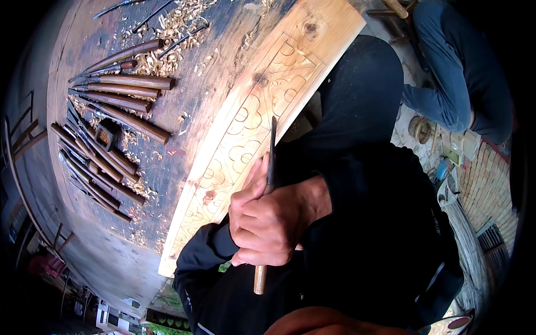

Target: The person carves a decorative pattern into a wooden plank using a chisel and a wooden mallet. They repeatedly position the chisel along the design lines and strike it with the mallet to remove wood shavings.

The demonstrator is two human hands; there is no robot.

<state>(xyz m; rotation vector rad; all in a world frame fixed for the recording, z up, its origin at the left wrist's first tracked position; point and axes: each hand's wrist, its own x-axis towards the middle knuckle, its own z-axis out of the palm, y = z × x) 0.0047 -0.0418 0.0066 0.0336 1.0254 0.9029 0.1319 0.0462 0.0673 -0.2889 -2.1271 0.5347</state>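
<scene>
A long pale wooden board [293, 78] with pencilled or scored curved patterns and a knot lies diagonally along the bench's right edge, beside my knee. My right hand [271, 223] is closed round a long chisel [260, 276], its dark blade pointing up over the board's pattern and its wooden handle end showing below my fist. Behind it, my left hand [254, 176] is closed against the chisel, its fingers together along the lower blade; much of that hand is hidden by my right one.
Several wooden-handled carving tools [123, 103] lie in rows on the worn bench [218, 50] among curled shavings [176, 33] and a small dark block [107, 134]. A person's bent legs [458, 84] are at upper right, near a pale log [469, 251] and bricks. A wooden rack stands at far left.
</scene>
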